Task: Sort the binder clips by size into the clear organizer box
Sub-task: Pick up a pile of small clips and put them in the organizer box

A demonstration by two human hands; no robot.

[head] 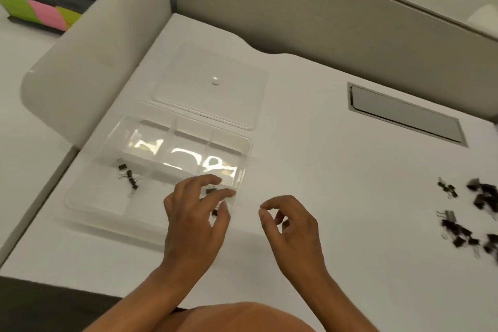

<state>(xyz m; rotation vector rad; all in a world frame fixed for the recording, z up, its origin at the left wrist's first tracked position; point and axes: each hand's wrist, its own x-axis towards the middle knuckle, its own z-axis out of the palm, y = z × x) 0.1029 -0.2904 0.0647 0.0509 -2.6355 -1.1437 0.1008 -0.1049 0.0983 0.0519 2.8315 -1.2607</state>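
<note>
Organizer box [237,170] R edge: L hand [195,213] over; R hand [289,226] beside.

A white desk [310,143] carries the clear organizer box [80,198], its lid [188,94] and loose binder clips [474,213].

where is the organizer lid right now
In the head view, the clear lid lies flat on the desk, just behind the organizer box, left of centre.
</note>
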